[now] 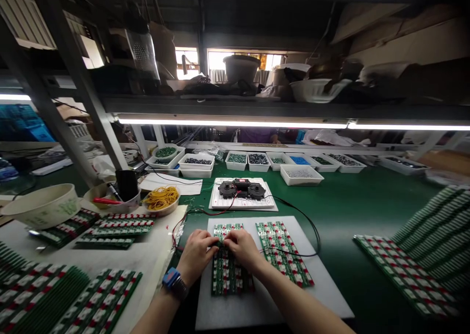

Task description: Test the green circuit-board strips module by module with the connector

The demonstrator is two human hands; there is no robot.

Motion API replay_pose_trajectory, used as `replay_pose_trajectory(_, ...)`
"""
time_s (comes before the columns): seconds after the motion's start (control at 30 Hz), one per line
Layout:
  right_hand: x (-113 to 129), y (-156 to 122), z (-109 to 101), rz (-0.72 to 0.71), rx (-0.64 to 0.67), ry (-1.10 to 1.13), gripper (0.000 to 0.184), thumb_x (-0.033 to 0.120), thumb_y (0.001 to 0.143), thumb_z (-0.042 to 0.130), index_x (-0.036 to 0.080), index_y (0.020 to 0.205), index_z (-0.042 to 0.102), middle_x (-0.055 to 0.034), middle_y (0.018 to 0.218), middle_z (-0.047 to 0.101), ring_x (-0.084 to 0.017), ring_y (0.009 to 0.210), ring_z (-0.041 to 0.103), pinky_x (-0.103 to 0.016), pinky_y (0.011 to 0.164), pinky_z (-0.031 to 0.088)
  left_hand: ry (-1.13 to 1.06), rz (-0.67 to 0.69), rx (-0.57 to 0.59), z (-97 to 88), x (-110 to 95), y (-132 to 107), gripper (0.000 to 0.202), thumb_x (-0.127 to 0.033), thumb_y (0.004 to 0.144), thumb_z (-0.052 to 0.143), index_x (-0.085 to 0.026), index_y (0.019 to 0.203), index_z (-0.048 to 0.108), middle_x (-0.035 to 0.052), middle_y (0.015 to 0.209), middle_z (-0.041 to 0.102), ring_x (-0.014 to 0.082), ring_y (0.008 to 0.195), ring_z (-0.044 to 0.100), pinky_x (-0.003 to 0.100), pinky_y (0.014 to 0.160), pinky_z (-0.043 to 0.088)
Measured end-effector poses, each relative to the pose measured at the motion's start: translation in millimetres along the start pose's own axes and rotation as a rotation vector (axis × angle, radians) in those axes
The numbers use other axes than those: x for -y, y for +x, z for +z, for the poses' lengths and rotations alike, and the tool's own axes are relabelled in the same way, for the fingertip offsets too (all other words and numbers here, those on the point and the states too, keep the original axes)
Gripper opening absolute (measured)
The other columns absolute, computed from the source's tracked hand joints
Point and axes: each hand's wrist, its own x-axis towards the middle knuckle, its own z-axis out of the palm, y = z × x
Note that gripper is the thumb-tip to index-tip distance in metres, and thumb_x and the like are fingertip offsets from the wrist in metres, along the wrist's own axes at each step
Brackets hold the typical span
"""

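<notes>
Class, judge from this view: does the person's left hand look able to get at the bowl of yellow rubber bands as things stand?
Probably yes: the left hand is on green circuit boards, and only thin wires lie between it and the bowl of yellow rubber bands.

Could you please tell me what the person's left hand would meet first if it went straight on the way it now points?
Most likely the right hand: its fingers sit just ahead of the fingertips of the left hand, above the stack of green circuit-board strips. Depth is unclear, so they may be touching.
</notes>
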Motion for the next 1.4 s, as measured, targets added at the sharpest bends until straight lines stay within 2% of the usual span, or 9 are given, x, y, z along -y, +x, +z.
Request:
replay_pose_trajectory(0.17,-1,-2,1,-0.007,0.008,-0.015,0.011,0.016,0.082,0.066,0.02,0.078,0.075,-0.0016,0.079,0.075,-0.016,0.078,0.064,-0.022,0.073,0.04,-0.025,-0.003,0.009,2.5,2,0,0.025,-0.016,0.083,0.066,-0.023,0.106,0.074,0.0049,0.095,0.068,0.0238,0.098,0.056,0.039,0.093,0.045)
replay_pose_trajectory(0.33,2,-1,-1,-0.002,0.059,-0.05,0.012,0.017,0.083,0.064,0.02,0.079,0.075,-0.0014,0.08,0.075,-0.016,0.078,0.064,-0.022,0.073,0.039,-0.075,-0.039,0.076,-0.9,2,3,0.024,-0.019,0.082,0.064,-0.025,0.103,0.075,0.0042,0.096,0.069,0.0232,0.099,0.056,0.035,0.092,0.046)
replay_pose_trajectory(0.5,6,0,-1,0.043,0.068,-0.135,0.017,0.021,0.085,0.06,0.02,0.075,0.074,-0.0024,0.078,0.075,-0.016,0.075,0.063,-0.024,0.071,0.038,-0.096,-0.077,0.147,-4.5,3,8,0.023,-0.024,0.082,0.063,-0.024,0.101,0.076,0.0039,0.096,0.071,0.0236,0.098,0.057,0.033,0.091,0.045)
replay_pose_trajectory(0.67,9,4,2,0.119,0.073,-0.164,0.014,0.021,0.084,0.061,0.021,0.081,0.074,-0.0029,0.086,0.076,-0.018,0.085,0.064,-0.025,0.074,0.036,-0.068,-0.108,0.171,-4.7,1,9,0.025,-0.023,0.082,0.062,-0.025,0.101,0.076,0.0032,0.095,0.071,0.0238,0.1,0.057,0.032,0.09,0.044)
replay_pose_trajectory(0.77,9,6,2,0.133,0.096,-0.159,0.014,0.022,0.084,0.061,0.021,0.081,0.074,-0.0026,0.086,0.076,-0.018,0.084,0.065,-0.025,0.073,0.036,-0.055,-0.125,0.186,-5.2,-1,10,0.025,-0.024,0.081,0.061,-0.026,0.101,0.076,0.0027,0.095,0.071,0.0237,0.099,0.057,0.032,0.09,0.044)
replay_pose_trajectory(1.0,15,3,9,0.142,-0.002,-0.215,0.029,0.048,0.086,0.065,0.021,0.078,0.072,-0.0048,0.084,0.075,-0.023,0.088,0.063,-0.028,0.074,0.034,-0.032,-0.127,0.177,-6.5,-5,10,0.024,-0.02,0.08,0.059,-0.026,0.094,0.077,0.0026,0.091,0.07,0.0234,0.096,0.057,0.032,0.086,0.043)
replay_pose_trajectory(1.4,6,-4,16,0.073,-0.059,-0.225,0.018,0.032,0.09,0.061,0.021,0.08,0.071,-0.0031,0.087,0.073,-0.02,0.09,0.061,-0.027,0.075,0.031,-0.055,-0.13,0.177,-3.7,-3,9,0.028,-0.023,0.08,0.059,-0.028,0.102,0.076,0.0026,0.092,0.07,0.0239,0.098,0.057,0.033,0.089,0.044)
